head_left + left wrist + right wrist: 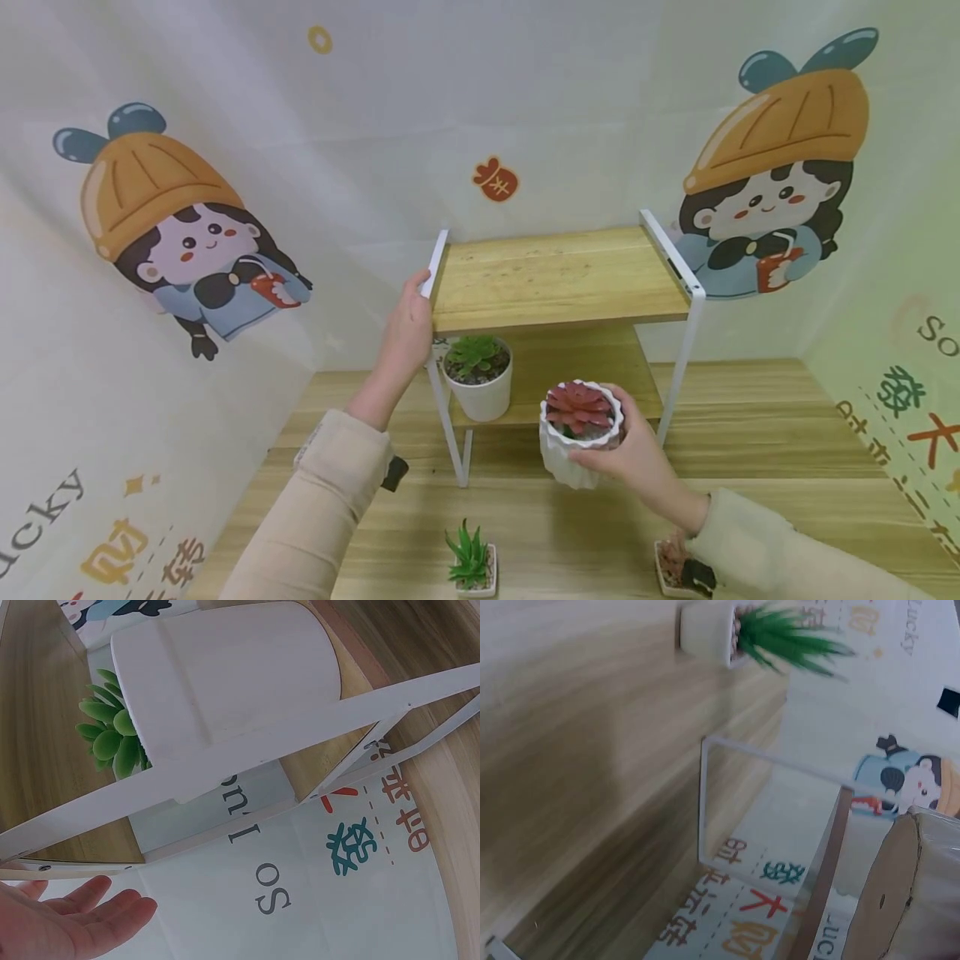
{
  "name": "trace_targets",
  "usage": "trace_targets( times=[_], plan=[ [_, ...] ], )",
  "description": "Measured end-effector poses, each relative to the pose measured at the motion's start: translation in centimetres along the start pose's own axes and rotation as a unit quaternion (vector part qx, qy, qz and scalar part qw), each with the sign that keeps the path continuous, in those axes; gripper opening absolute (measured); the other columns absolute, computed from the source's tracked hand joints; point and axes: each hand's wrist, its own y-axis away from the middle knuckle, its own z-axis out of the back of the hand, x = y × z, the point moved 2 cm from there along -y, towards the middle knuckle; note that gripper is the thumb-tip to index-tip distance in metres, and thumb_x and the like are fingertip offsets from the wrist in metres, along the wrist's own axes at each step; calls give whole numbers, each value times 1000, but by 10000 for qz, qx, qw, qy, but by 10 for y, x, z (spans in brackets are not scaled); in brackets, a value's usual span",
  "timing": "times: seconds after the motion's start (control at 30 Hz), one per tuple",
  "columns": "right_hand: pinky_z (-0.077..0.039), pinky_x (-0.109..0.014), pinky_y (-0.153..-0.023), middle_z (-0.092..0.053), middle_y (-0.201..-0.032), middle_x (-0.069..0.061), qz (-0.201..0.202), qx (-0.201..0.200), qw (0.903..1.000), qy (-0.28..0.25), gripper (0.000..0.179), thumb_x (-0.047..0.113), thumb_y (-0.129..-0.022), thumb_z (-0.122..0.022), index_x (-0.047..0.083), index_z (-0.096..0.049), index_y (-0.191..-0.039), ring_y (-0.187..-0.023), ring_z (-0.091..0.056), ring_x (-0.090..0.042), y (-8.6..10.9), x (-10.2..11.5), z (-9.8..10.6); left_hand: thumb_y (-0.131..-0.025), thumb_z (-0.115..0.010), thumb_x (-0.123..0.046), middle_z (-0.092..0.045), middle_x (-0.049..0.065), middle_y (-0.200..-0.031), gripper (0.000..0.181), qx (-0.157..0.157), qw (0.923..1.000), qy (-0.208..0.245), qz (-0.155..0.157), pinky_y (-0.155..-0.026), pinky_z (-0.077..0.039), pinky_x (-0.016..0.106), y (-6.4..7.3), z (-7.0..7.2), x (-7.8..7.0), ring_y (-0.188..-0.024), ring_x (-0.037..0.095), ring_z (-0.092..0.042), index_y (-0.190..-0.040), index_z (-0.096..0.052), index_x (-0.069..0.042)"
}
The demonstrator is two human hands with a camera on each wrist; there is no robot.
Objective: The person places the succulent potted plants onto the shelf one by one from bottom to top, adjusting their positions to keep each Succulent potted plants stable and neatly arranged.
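My right hand (637, 454) holds a ribbed white flowerpot (564, 462) with a red succulent (577, 406), raised in front of a two-tier wooden shelf (562, 279). The flowerpot's flat base (885, 896) shows in the right wrist view, where the hand itself is hidden. My left hand (408, 329) rests against the left end of the shelf's top board. In the left wrist view its fingers (124, 919) are loosely extended beside the white frame (247, 754). On the lower board, at the left, stands a smooth white pot (483, 398) with a green succulent (474, 356).
On the wood-grain table (375, 533) in front, a small pot with a spiky green plant (470, 557) stands near the middle. Another small potted plant (670, 562) is partly covered by my right sleeve. Printed cloth walls (390, 108) surround the table.
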Motion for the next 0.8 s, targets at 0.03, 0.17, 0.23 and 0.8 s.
trace_targets(
  times=[0.03,0.17,0.23,0.8],
  plan=[
    [-40,-15,-86,-41,-132,-19,2,-1,10000,10,82,1,-68,-76,-2,-28,-135,-117,-43,-25,-5,1,2,-92,-13,-20,-41,16,-138,53,-8,10000,-20,-19,-56,-36,32,0,0,0,-66,24,-38,-143,-26,-12],
    [-39,-14,-86,-36,-135,-19,-53,-69,9999,-106,83,2,-71,-74,-2,-23,-137,-122,-38,-30,-23,0,7,-92,-13,-20,-41,16,-138,53,2,10000,-19,-22,-55,-36,32,-1,0,1,-65,24,-37,-143,-26,-12],
    [-39,-13,-86,-35,-136,-20,-41,-193,9998,-76,83,2,-72,-73,-3,-22,-137,-123,-38,-30,-32,-2,10,-92,-13,-20,-42,16,-136,53,9,10000,13,0,-54,-36,32,-1,0,1,-64,24,-36,-144,-25,-13],
    [-38,-17,-85,-39,-130,-20,89,-681,9976,30,76,-1,-71,-71,-4,-28,-133,-117,-41,-28,-61,-21,20,-92,-13,-21,-37,16,-141,54,-3,10000,-17,-45,-70,-43,42,2,1,1,-83,32,-47,-143,-26,-13]
  ],
)
